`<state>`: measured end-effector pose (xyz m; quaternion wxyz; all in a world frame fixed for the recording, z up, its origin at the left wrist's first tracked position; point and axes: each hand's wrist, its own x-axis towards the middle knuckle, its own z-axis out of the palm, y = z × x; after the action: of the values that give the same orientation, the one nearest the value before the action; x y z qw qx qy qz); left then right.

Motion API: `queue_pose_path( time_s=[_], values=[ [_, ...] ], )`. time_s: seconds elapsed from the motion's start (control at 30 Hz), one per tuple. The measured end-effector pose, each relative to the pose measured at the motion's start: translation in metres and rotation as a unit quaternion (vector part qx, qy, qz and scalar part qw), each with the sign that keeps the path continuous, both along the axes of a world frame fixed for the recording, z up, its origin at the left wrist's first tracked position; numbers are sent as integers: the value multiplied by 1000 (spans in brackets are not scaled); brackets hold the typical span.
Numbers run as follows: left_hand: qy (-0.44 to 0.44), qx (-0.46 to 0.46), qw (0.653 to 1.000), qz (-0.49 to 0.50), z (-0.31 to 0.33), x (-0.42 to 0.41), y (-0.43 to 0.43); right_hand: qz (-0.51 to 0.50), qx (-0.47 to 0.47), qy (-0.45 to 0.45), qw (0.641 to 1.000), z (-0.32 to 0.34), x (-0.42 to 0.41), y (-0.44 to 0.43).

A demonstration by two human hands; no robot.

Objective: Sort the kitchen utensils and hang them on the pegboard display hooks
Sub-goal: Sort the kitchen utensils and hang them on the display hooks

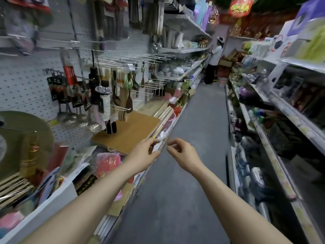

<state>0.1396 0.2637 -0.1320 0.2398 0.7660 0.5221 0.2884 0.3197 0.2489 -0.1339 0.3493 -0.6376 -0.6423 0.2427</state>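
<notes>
**Nothing held, mid-reach**

The left hand (146, 153) and right hand (182, 154) stretch forward side by side, fingers loosely curled and holding nothing. With the motion blur, I cannot tell whether the left fingertips touch the shelf edge (166, 138). Just beyond, a brown cardboard sheet (133, 131) lies on the shelf. Behind it, kitchen utensils (116, 92) hang from hooks (123, 62) on the pegboard (21, 88). A person (213, 64) stands at the aisle's far end.
</notes>
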Motion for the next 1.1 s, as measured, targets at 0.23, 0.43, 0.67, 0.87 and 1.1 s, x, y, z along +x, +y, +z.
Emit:
queue_pose_path(
  time_s=[0.23,0.43,0.67,0.87,1.1],
  values=[
    [-19,-7,1000,-6,-9,15,109,5,-7,-12,1000,-7,17,104],
    [-21,-7,1000,4,-3,21,217,1,-6,-15,1000,11,31,209],
    [-31,-1,999,16,2,35,313,12,-4,5,1000,10,42,310],
    [-31,27,996,83,-4,38,385,76,-6,17,997,-4,45,405],
    [-69,55,971,222,-12,51,467,175,-15,7,984,-5,60,519]
  ],
)
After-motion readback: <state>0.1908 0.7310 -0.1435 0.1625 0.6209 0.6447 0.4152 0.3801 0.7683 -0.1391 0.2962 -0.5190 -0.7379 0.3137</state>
